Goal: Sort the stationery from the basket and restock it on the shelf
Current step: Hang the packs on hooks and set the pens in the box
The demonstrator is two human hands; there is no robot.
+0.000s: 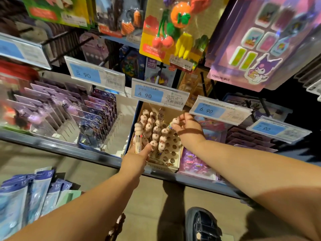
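Observation:
A cardboard pen display box (pixel 171 165) with round holes stands on the shelf and holds several multi-colour pens with pale round character tops (pixel 155 130). My left hand (pixel 137 157) grips one such pen (pixel 139 134) upright at the box's left front corner. My right hand (pixel 186 126) pinches another pen (pixel 172 123) by its top over the box's right side, its lower end near the holes. The front right holes of the box are bare. No basket is in view.
Price tags (pixel 156 94) stick out over the shelf just above the box. Purple carded packs (pixel 97 112) stand in a divider tray to the left, pink packs (pixel 194 164) to the right. Hanging toy cards (pixel 173 32) crowd overhead. Blue packs (pixel 34 188) fill the lower left.

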